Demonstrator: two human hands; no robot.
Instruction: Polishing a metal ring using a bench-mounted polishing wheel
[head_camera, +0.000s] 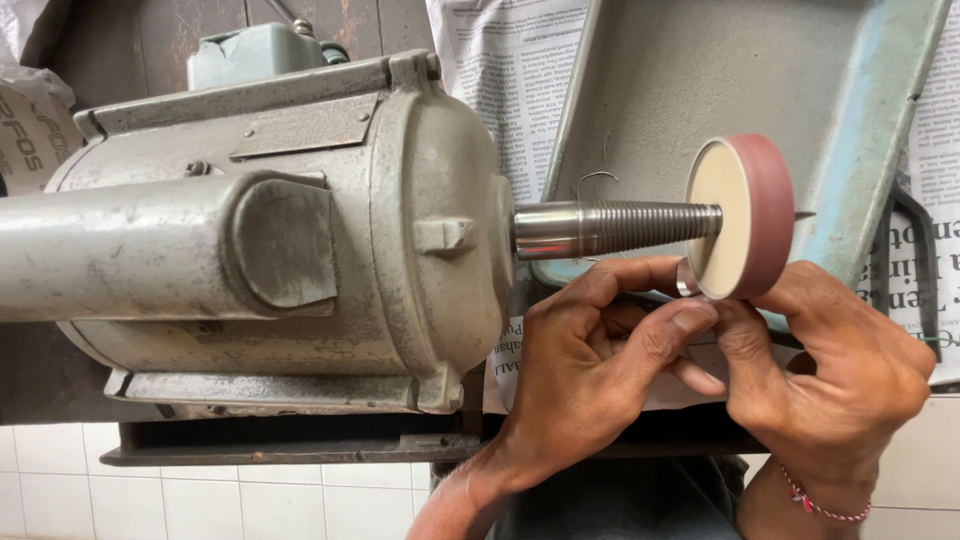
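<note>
- Metal ring (686, 278), small and silvery, pinched between the fingertips of our left hand (585, 365) and right hand (835, 370); both hands closed on it.
- We hold the ring against the lower rim of the reddish-pink wheel (745, 215), at its cream face.
- Wheel sits on the tapered threaded spindle (620, 227), near its pointed tip.
- Spindle projects from the grey motor housing (270, 240).
- Behind the wheel: grey tray with pale blue rim (870, 130), newspaper (505, 80) under it.

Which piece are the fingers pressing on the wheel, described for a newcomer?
Start at the big grey motor; follow its threaded steel spindle to the red-rimmed wheel. At the wheel's lower edge, both hands pinch a small silver ring, the only shiny loop there.
</note>
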